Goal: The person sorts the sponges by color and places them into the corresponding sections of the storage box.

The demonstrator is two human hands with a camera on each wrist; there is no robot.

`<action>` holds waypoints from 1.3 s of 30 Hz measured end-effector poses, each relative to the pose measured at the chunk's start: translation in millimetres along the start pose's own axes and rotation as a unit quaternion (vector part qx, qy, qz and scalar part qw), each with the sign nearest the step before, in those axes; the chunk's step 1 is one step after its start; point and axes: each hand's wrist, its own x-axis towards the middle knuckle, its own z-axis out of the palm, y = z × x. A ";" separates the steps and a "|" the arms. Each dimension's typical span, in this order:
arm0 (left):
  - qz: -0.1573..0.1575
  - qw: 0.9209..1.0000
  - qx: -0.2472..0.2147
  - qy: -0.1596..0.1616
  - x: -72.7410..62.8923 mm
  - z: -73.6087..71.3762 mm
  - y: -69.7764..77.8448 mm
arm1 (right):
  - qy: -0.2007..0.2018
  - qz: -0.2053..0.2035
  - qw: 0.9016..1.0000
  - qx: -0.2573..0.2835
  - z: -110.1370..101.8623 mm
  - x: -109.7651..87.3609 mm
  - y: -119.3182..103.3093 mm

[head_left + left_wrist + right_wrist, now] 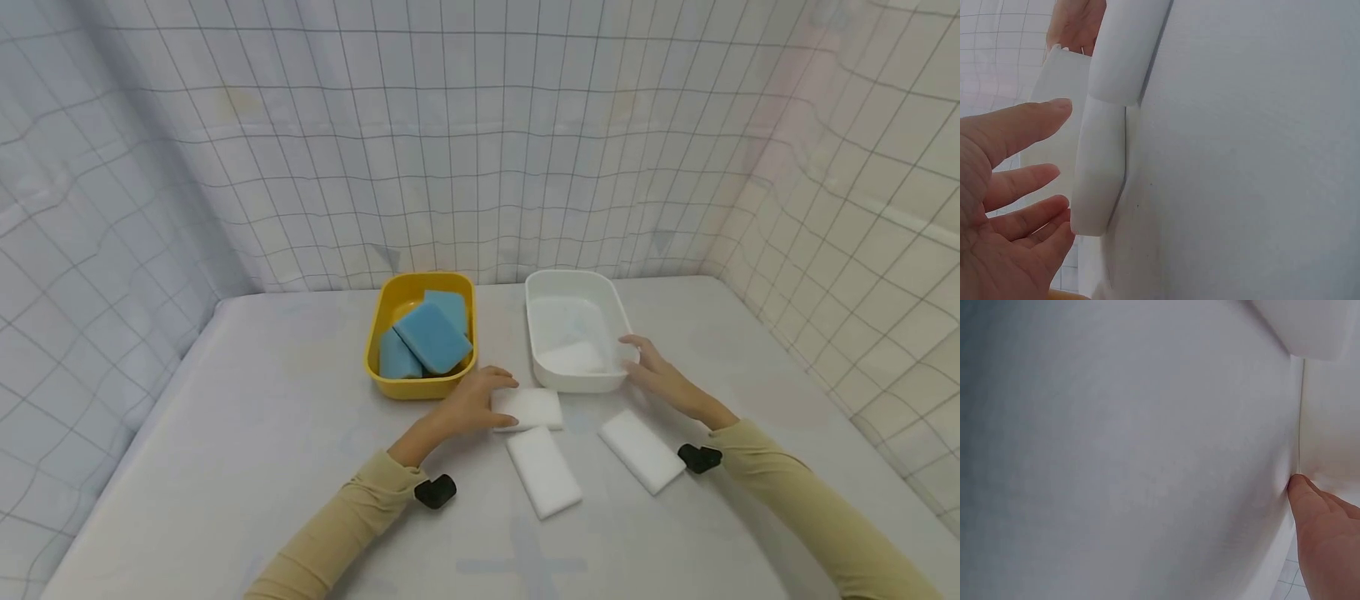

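My left hand (468, 404) is spread around the left end of a white sponge (536, 408), with thumb and fingers apart. In the left wrist view the fingertips lie close to the edge of that sponge (1100, 169); whether they touch it I cannot tell. My right hand (663, 379) holds the near right corner of a white plastic tub (536, 333), its fingertips over the rim. One white sponge (573, 358) lies inside the tub. Two more white sponges, one in the middle (545, 472) and one to the right (642, 452), lie flat on the table.
Left of the white tub stands a yellow tub (371, 358) with several blue sponges (432, 337) piled in it. A white cloth covers the table (247, 433). Grid-patterned curtains (450, 150) hang behind and at both sides.
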 end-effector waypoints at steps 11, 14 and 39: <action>0.009 1.000 0.005 -0.018 -2.7 2.9 -6.9 | -0.005 0.013 1.000 -0.001 -4.3 -3.2 1.9; 0.008 1.000 0.014 -0.020 -5.5 3.0 -10.1 | -0.005 0.011 1.000 0.004 -4.6 -4.2 0.9; 0.025 0.999 0.029 -0.019 -8.3 2.3 -14.2 | 0.002 0.016 1.000 -0.006 -0.5 1.5 2.7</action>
